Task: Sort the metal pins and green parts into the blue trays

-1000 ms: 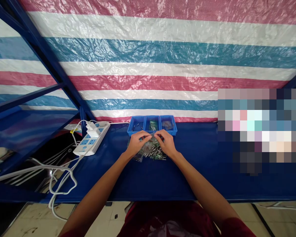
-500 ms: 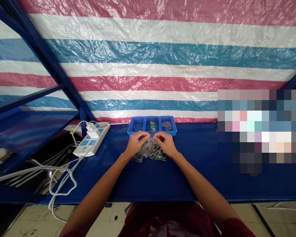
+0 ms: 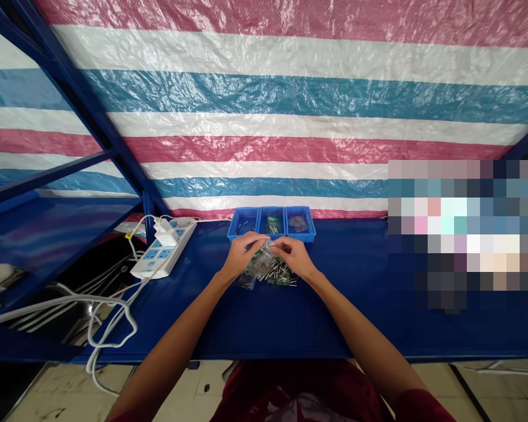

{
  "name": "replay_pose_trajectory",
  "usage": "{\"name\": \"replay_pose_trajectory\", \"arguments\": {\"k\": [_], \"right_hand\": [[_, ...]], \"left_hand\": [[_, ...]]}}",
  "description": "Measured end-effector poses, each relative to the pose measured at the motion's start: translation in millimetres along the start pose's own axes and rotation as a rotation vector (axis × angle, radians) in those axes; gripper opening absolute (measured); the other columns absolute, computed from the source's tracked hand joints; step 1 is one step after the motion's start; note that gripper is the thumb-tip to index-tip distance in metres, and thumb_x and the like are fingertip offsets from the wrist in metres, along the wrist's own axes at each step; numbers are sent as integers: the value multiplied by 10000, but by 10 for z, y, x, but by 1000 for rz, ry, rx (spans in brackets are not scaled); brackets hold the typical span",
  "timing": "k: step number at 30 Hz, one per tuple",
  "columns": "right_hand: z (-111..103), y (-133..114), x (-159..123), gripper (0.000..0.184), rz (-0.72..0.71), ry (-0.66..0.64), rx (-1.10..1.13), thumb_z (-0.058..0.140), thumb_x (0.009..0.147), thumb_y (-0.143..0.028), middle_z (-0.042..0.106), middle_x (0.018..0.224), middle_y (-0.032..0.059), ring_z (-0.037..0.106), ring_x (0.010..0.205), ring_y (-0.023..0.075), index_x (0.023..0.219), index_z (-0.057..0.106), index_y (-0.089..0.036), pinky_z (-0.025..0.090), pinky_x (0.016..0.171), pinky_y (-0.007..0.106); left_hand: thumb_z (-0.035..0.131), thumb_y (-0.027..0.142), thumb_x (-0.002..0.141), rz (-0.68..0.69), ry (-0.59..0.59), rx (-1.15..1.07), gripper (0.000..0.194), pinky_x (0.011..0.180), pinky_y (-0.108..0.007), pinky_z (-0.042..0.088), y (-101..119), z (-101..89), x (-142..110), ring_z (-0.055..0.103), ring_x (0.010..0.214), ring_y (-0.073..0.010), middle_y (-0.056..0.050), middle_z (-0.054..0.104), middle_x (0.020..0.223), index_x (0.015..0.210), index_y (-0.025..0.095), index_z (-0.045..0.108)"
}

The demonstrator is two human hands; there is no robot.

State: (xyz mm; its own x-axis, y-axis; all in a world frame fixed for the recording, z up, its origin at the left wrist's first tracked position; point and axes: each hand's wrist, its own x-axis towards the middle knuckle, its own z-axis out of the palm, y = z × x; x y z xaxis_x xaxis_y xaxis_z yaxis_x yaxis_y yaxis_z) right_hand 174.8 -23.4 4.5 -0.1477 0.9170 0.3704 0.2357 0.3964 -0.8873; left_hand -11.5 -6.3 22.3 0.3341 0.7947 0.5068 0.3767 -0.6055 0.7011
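Over a small pile, my left hand pinches the edge of a small clear plastic bag. My right hand is closed on the bag's other side, its fingertips close to those of the left. Below them lie loose slim metal pins, mixed with green pieces. More clear plastic bags lie at the pile's left side. What is inside the held bag is too small to make out.
Three joined blue bins stand behind my hands, holding small dark pieces, green pieces and clear bags. A white power strip with cables lies left on the blue table. A blue metal frame rises at left; a blurred-out patch covers the right.
My hands have come slightly closer together at the bag's top. My right fingertips have moved a little left and down. The pile and bins look the same.
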Motion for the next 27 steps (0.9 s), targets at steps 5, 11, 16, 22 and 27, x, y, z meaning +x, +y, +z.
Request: {"name": "replay_pose_trajectory", "arguments": {"k": [5,11,16,22,27], "right_hand": [[30,45,-9,229,109,30,181,617,792,-427,581,631,-20,494,439,108,788,626,-198,403,449,246],[39,8,-29,254,57,8,126,590,827,-453,629,716,15,571,524,139,816,637,-204,474,534,275],[23,-28,-31,275,-109,89,-105,577,850,-439,627,748,33,540,618,143,849,686,-187,455,612,272],[53,24,-35,302,15,66,83,556,849,-482,578,616,-16,502,473,121,851,638,-191,420,505,255],[35,-8,-37,298,14,60,60,570,840,-481,616,686,6,552,523,134,850,635,-191,439,534,261]], "left_hand": [[599,409,867,-65,32,-38,328,738,-289,523,12,43,-7,662,810,-193,-67,726,936,1079,173,683],[579,394,887,-6,64,34,273,715,-292,504,-27,25,6,640,739,-183,-62,718,829,865,161,721],[547,363,918,95,19,53,261,765,-297,498,2,0,-2,640,806,-181,-65,702,855,885,169,719],[618,414,854,-39,24,-8,284,699,-284,517,5,36,-1,641,758,-176,-59,721,899,971,170,705],[605,386,858,-54,-22,1,259,697,-287,497,-9,18,12,629,733,-177,-59,723,847,915,156,710]]}}
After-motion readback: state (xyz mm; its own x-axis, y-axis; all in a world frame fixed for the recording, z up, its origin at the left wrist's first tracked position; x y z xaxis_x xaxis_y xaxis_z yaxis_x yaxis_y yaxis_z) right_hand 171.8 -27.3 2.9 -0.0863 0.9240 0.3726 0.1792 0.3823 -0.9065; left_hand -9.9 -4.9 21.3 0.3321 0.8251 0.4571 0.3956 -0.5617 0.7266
